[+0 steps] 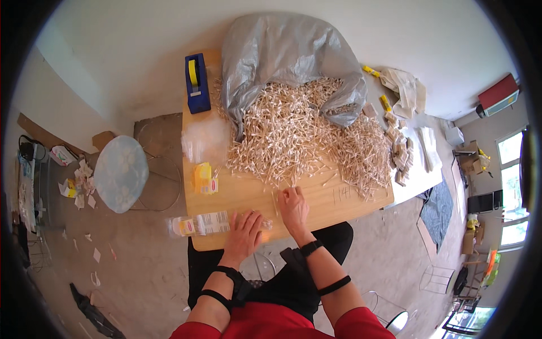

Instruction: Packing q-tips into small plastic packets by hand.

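Note:
A big heap of wooden-stick cotton swabs (276, 133) spills from a grey plastic bag (282, 45) across the wooden table (333, 206). My right hand (293, 210) is at the heap's near edge, fingers curled in; what they hold, if anything, is hidden. Loose swabs lie just beside it. At the table's front edge my left hand (245, 230) rests flat, fingers stretched, over one end of clear plastic packaging. Left of that hand lies a clear pack of swabs (197, 224) with a yellow label.
A blue tape dispenser (197, 85), clear plastic bags (206, 140) and yellow label cards (205, 178) line the table's left side. Bundled swabs (401, 152) lie at the right on a white surface. A stool with a pale blue covering (121, 174) stands left of the table.

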Action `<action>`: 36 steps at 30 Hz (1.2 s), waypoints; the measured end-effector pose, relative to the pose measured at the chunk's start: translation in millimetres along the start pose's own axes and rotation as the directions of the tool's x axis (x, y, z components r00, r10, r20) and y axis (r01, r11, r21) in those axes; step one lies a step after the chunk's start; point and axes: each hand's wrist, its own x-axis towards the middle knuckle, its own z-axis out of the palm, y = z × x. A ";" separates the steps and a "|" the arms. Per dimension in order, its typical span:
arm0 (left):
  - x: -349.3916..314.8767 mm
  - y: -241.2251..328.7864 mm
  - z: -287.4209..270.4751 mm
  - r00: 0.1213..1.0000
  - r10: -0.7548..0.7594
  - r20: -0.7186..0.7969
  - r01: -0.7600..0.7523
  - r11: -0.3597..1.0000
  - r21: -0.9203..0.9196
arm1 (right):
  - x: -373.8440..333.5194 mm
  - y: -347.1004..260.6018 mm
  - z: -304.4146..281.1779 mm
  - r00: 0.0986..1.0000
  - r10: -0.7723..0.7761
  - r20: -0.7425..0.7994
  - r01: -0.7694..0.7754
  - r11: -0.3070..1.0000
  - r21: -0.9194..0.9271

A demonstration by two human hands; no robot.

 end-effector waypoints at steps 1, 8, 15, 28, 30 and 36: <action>-0.8 0.7 0.6 1.000 0.003 0.004 -0.003 1.000 -0.003 | 1.5 2.2 3.5 1.000 0.006 -0.001 -0.006 1.000 -0.002; -0.2 -0.3 0.9 1.000 0.005 -0.005 -0.005 1.000 0.019 | -19.4 19.8 3.7 0.996 0.051 0.075 -0.048 0.998 -0.041; 1.5 1.0 1.3 1.000 0.011 -0.019 -0.010 0.999 0.043 | -41.1 5.7 8.8 0.998 -0.065 0.010 0.064 0.992 0.112; 1.3 2.0 -4.4 0.998 0.003 0.062 -0.008 0.998 0.068 | 0.0 -13.1 0.3 0.994 0.107 -0.016 -0.108 0.983 -0.145; 3.4 2.3 -5.6 0.999 0.001 0.043 -0.001 1.000 -0.011 | 6.5 -2.9 7.6 0.992 0.128 -0.015 -0.129 0.976 -0.177; -1.4 -0.1 1.6 0.999 -0.005 0.054 0.001 0.997 0.081 | -27.1 9.3 -5.6 0.983 0.100 0.151 -0.094 0.994 -0.050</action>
